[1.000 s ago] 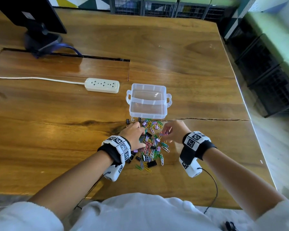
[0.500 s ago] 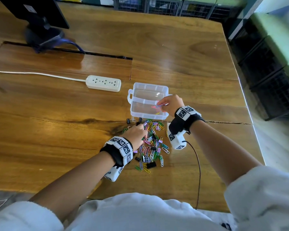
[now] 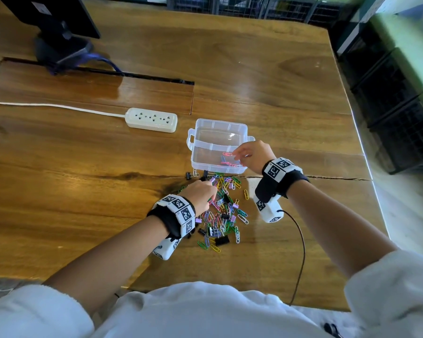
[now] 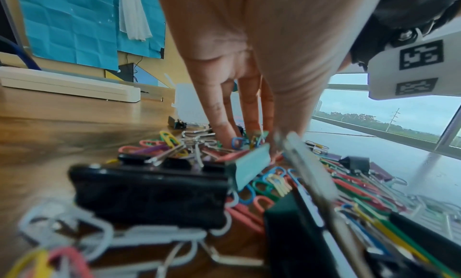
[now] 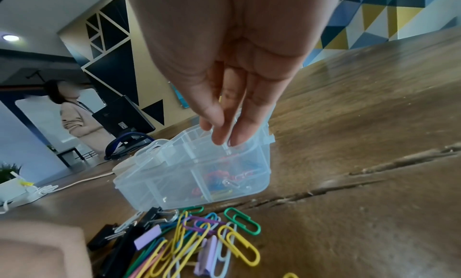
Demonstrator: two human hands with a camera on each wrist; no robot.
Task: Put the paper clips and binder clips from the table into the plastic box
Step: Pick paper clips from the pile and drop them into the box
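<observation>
The clear plastic box (image 3: 220, 123) stands open on the wooden table, with a few red and blue paper clips (image 3: 230, 163) in its near compartment. My right hand (image 3: 237, 154) hovers over the box's near right corner. In the right wrist view its fingers (image 5: 239, 128) hang straight and hold nothing above the box (image 5: 189, 183). A pile of coloured paper clips and binder clips (image 3: 224, 211) lies just in front of the box. My left hand (image 3: 209, 189) reaches into the pile's far left part, fingers and thumb pinching paper clips (image 4: 239, 142). A black binder clip (image 4: 149, 191) lies near the left wrist.
A white power strip (image 3: 152, 119) with its cord lies left of the box. A monitor base (image 3: 61, 47) stands at the far left. The table's right edge (image 3: 362, 142) is close by. A thin cable (image 3: 300, 252) trails from my right wrist. A person (image 5: 77, 114) stands in the background.
My right hand rose from the pile to the box with paper clips and let them fall in. The left hand stayed in the pile, shifting slightly toward the box.
</observation>
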